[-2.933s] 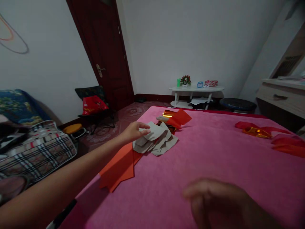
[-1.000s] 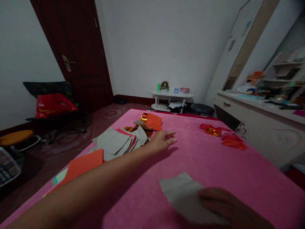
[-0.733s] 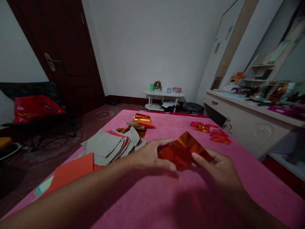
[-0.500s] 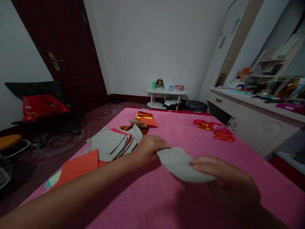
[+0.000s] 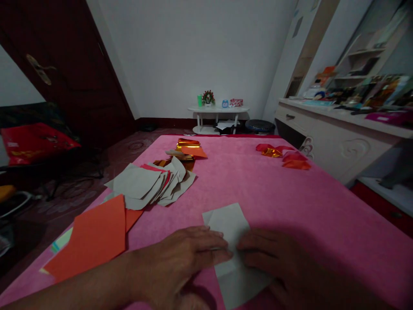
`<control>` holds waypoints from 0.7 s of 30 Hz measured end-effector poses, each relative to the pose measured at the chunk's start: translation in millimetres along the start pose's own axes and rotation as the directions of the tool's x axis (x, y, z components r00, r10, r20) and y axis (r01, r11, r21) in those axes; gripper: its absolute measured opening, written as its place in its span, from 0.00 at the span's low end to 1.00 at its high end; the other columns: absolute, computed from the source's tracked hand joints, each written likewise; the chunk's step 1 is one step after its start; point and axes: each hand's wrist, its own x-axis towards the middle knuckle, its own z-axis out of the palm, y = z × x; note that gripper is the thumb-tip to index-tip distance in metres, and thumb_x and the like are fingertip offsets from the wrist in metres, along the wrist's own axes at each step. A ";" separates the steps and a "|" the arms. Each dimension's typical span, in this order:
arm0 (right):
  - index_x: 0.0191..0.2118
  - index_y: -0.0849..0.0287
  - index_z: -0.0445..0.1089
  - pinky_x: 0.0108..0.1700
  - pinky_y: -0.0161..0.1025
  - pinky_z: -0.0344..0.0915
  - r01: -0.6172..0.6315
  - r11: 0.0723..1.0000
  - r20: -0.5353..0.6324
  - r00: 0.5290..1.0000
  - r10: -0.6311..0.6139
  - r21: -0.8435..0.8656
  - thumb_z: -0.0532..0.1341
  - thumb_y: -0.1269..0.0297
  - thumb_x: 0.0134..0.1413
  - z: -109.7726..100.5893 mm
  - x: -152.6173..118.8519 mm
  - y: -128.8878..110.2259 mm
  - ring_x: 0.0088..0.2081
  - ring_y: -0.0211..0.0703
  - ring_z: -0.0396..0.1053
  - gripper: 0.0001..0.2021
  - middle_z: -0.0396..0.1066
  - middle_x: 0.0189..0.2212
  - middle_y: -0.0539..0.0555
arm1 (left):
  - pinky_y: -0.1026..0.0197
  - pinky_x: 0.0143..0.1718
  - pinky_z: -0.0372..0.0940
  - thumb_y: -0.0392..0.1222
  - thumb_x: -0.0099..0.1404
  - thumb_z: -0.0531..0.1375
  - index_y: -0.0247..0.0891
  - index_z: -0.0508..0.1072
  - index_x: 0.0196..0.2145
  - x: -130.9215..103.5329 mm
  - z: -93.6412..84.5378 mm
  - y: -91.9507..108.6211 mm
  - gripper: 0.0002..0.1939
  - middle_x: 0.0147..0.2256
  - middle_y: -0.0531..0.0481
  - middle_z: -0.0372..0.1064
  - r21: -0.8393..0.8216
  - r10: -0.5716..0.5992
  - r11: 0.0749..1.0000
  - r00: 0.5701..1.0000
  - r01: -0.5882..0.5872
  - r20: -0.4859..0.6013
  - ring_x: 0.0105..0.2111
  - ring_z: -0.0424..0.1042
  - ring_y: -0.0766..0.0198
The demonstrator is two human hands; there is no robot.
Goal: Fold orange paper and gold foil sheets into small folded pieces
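Observation:
A creased grey paper sheet lies on the pink tabletop near me. My left hand rests over its left edge, palm down, fingers stretched out to the right. From the other side my right hand lies on the paper's right part with its fingers extended, somewhat dark and blurred. The fingertips of both hands are close together over the sheet's middle. To the left is a fanned pile of grey papers with some red between them. Orange paper lies nearer, left of my left forearm.
Gold foil and orange paper sit at the table's far left. Red and gold pieces lie at the far right. Beyond stand a low white table and a white dresser; a red bag is at left.
The grey sheet, earlier raised between both hands, now lies on the table nearer me. My hands have come down and closer together, fingers flattened on it. The view has shifted.

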 end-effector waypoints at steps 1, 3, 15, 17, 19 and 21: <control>0.44 0.56 0.72 0.48 0.38 0.68 -0.026 0.999 0.038 0.999 0.025 0.030 0.54 0.80 0.46 -0.8 -5.6 3.6 0.48 0.43 0.70 0.20 0.73 0.46 0.55 | 0.48 0.59 0.55 0.52 0.57 0.61 0.38 0.55 0.62 -2.2 4.9 3.0 0.38 0.60 0.39 0.57 -0.007 -0.009 1.000 1.000 0.009 -0.013 0.58 0.59 0.49; 0.47 0.55 0.71 0.53 0.39 0.65 -0.077 0.991 0.088 0.994 0.067 0.113 0.55 0.79 0.47 1.4 -17.0 13.3 0.53 0.43 0.67 0.22 0.71 0.51 0.55 | 0.49 0.58 0.57 0.55 0.56 0.62 0.39 0.60 0.59 -3.2 14.5 6.8 0.37 0.58 0.39 0.60 -0.021 -0.037 0.999 0.994 0.035 -0.099 0.57 0.61 0.48; 0.39 0.54 0.76 0.42 0.36 0.69 -0.371 0.730 0.160 0.925 0.344 0.574 0.56 0.66 0.60 10.8 10.4 14.2 0.36 0.41 0.74 0.11 0.77 0.35 0.51 | 0.57 0.41 0.63 0.59 0.66 0.48 0.38 0.76 0.40 29.6 15.7 1.9 0.25 0.36 0.44 0.72 -0.421 -0.411 0.875 0.828 0.240 -0.381 0.38 0.70 0.58; 0.39 0.54 0.75 0.43 0.36 0.68 -0.331 0.776 0.145 0.942 0.302 0.537 0.56 0.67 0.60 12.9 6.9 12.4 0.37 0.41 0.73 0.10 0.77 0.36 0.51 | 0.58 0.42 0.63 0.56 0.65 0.52 0.38 0.75 0.43 33.9 10.1 -12.1 0.22 0.39 0.44 0.72 -0.433 -0.534 0.823 0.761 0.367 -0.370 0.41 0.69 0.57; 0.39 0.54 0.75 0.43 0.36 0.68 -0.284 0.842 0.098 0.958 0.270 0.458 0.56 0.67 0.59 16.6 1.0 12.0 0.38 0.41 0.73 0.10 0.77 0.36 0.52 | 0.59 0.39 0.64 0.55 0.54 0.63 0.37 0.73 0.47 40.8 5.9 -27.5 0.26 0.43 0.43 0.71 -0.433 -0.614 0.770 0.728 0.469 -0.303 0.40 0.69 0.57; 0.38 0.54 0.75 0.42 0.36 0.68 -0.225 0.894 0.040 0.973 0.227 0.387 0.57 0.68 0.59 20.2 -3.7 12.0 0.38 0.41 0.73 0.09 0.77 0.36 0.52 | 0.61 0.35 0.64 0.53 0.48 0.67 0.35 0.73 0.45 50.2 3.2 -40.8 0.28 0.40 0.44 0.72 -0.459 -0.635 0.730 0.752 0.506 -0.180 0.36 0.70 0.58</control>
